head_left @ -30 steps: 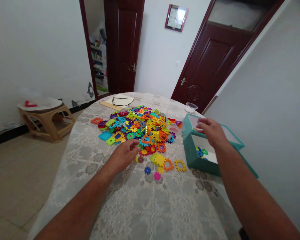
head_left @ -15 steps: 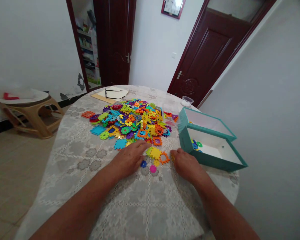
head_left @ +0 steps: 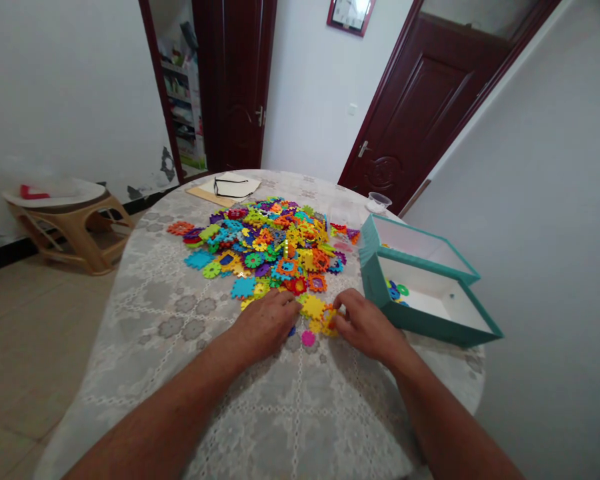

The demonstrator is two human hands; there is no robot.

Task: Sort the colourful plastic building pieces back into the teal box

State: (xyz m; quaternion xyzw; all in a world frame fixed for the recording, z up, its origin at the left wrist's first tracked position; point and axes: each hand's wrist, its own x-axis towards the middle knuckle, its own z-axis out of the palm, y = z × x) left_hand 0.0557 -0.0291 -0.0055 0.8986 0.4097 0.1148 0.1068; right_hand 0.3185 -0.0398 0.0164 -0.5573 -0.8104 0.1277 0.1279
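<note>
Near the middle of the table, a small group of plastic interlocking pieces lies between my hands. It has a yellow toothed square (head_left: 313, 307) with light green at its left edge, and an orange frame piece beside it. My left hand (head_left: 267, 320) is at the left of this group, its fingers curled and together; what is under them is hidden. A blue piece (head_left: 293, 331) is partly covered by it. My right hand (head_left: 367, 323) pinches a yellow toothed piece (head_left: 330, 325) against the orange one. A pink round piece (head_left: 308, 339) lies just in front.
A large heap of colourful interlocking pieces (head_left: 260, 243) spreads beyond my hands. On the right stands a teal box (head_left: 430, 323) with several pieces inside, its lid part (head_left: 425, 250) behind. Glasses (head_left: 231, 187) on papers and a clear plastic bowl (head_left: 379, 201) are at the far edge.
My right hand has moved left to the orange piece, bringing a yellow piece with it. My left hand's fingers have curled in and now cover more of the blue piece.
</note>
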